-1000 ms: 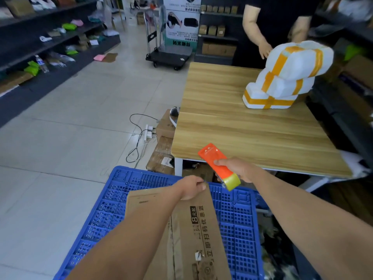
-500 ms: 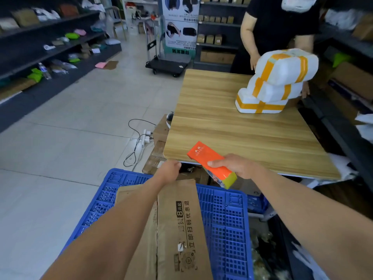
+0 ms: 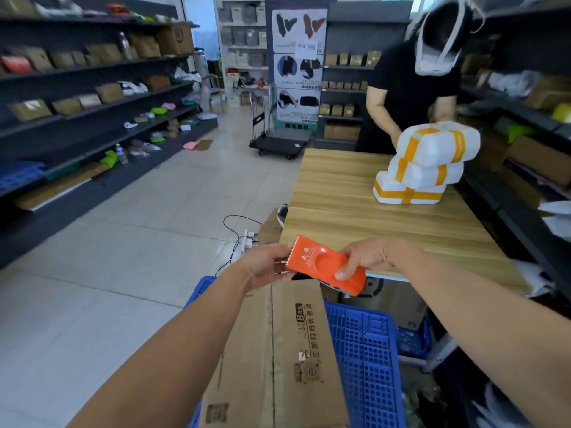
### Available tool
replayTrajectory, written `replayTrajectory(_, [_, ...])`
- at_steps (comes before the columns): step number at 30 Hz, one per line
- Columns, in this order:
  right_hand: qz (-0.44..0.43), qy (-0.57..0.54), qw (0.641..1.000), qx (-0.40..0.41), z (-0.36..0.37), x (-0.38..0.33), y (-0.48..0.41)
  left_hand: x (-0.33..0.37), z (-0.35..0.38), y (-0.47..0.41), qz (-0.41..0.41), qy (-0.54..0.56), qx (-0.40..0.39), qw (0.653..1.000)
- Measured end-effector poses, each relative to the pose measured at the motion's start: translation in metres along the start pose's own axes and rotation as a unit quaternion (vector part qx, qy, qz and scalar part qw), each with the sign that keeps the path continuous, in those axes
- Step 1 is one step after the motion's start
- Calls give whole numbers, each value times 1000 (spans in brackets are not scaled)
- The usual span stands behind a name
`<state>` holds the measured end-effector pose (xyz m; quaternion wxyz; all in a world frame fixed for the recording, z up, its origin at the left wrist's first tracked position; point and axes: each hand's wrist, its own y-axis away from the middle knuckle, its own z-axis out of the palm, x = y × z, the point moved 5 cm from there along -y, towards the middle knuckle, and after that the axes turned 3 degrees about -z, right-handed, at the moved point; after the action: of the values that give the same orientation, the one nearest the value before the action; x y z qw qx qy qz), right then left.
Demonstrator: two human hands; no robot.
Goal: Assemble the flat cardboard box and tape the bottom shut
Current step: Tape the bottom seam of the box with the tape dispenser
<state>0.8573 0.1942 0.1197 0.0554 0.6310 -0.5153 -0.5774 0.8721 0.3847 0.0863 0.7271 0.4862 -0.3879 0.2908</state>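
Note:
An orange tape dispenser (image 3: 324,267) with a toothed front edge is held in front of me, above the near edge of the wooden table. My right hand (image 3: 370,256) grips its rear half, thumb on top. My left hand (image 3: 268,264) has its fingertips at the toothed end of the dispenser. Below both hands the flat brown cardboard box (image 3: 278,359), printed with dark characters, lies on a blue plastic crate (image 3: 367,353). The tape roll itself is mostly hidden under the dispenser.
A wooden table (image 3: 370,223) stands ahead with white foam parcels bound in orange tape (image 3: 426,165); a person in black (image 3: 408,88) handles them. Dark shelves line both sides. A power strip with cables (image 3: 247,236) lies on the tiled floor, a platform trolley (image 3: 278,140) further back.
My left hand has let go of the flat box and risen to the dispenser's toothed end. The dispenser has turned flatter and my view has tilted upward.

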Motion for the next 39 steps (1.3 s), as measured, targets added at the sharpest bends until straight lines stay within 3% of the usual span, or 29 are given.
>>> replayTrajectory(13, [15,-54,998,6,127,-28,32,-55,-33,113,27,23,99,994])
replayTrajectory(19, [2,-82,997,11,165,-26,33,-85,-42,150,-1,34,127,991])
replayTrajectory(23, [-8,-88,996,-33,172,-31,35,-100,-48,160,-26,56,147,987])
replayTrajectory(28, [15,-37,999,-34,159,-8,55,-114,-85,174,-38,210,193,958])
replayTrajectory(33, [86,50,995,-30,146,25,77,-151,-100,177,-80,257,189,944])
replayTrajectory(37, [107,99,989,-8,142,24,85,-153,-81,181,-89,125,168,974])
replayTrajectory(39, [107,128,986,20,140,24,87,-150,-74,185,-69,58,201,975])
